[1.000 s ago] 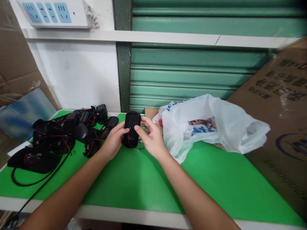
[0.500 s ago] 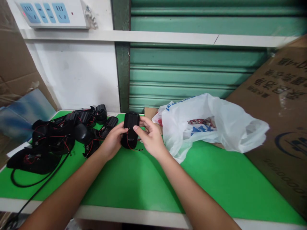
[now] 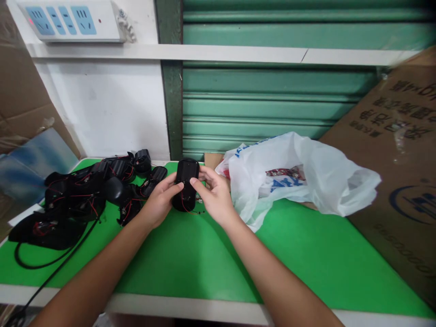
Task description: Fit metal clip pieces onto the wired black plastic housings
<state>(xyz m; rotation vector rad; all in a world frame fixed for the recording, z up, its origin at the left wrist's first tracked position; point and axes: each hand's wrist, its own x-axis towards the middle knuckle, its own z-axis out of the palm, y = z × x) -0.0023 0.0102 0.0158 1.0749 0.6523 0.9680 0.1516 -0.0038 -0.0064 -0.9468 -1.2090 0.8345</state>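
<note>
A black oblong housing (image 3: pixel 186 196) with thin red and black wires is held upright over the green table top (image 3: pixel 190 263). My left hand (image 3: pixel 160 202) grips its left side, thumb on the front face. On the right side my right hand (image 3: pixel 215 193) holds the same housing, its thumb also on the front and its fingers behind. The wire ends hang below the housing, near my right hand. A small shiny part shows just beside the housing, too small to make out.
Several black housings with red wires (image 3: pixel 85 186) are piled at the left, with a black cable (image 3: pixel 64 259) beside them. A white plastic bag (image 3: pixel 327 177) with shiny red items lies right of centre. Cardboard (image 3: pixel 384 150) leans at the right; a power strip (image 3: pixel 71 20) is above left.
Both thumbs have shifted very slightly on the housing. The camera view has moved a little; both hands keep their hold.
</note>
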